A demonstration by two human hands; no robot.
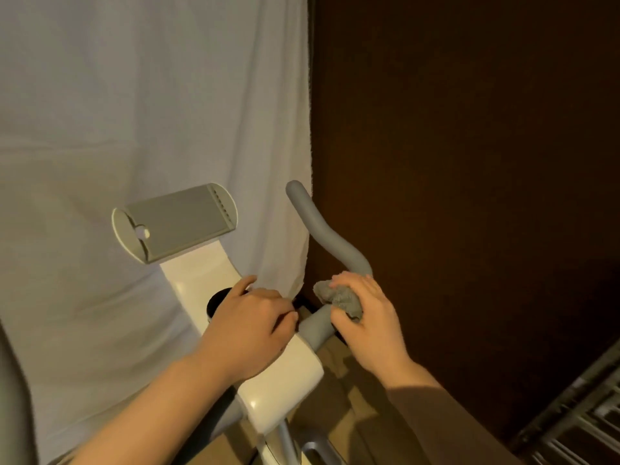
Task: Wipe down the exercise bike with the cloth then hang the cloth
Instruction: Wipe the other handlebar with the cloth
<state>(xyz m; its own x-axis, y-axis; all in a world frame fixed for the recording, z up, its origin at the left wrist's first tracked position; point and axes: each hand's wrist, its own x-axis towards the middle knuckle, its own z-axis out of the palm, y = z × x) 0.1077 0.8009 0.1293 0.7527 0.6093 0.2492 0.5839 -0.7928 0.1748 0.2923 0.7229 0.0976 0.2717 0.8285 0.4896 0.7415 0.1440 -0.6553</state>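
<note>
A room in a home is showing here: a white exercise bike [268, 380] is standing before a hanging white sheet [134, 112], a dark brown wall [469, 146] is rising beside it, and a metal rack [577, 427] is sitting in the corner.

White sheet [134, 112] hangs close behind handlebar [322, 229] — dark wall [469, 146] alongside.

No readable text, label, brand, number or sign appeared anywhere in the view. The exercise bike's [268, 380] white frame and its grey tablet holder [177, 226] showed plain surfaces, without any lettering that could be made out.
</note>
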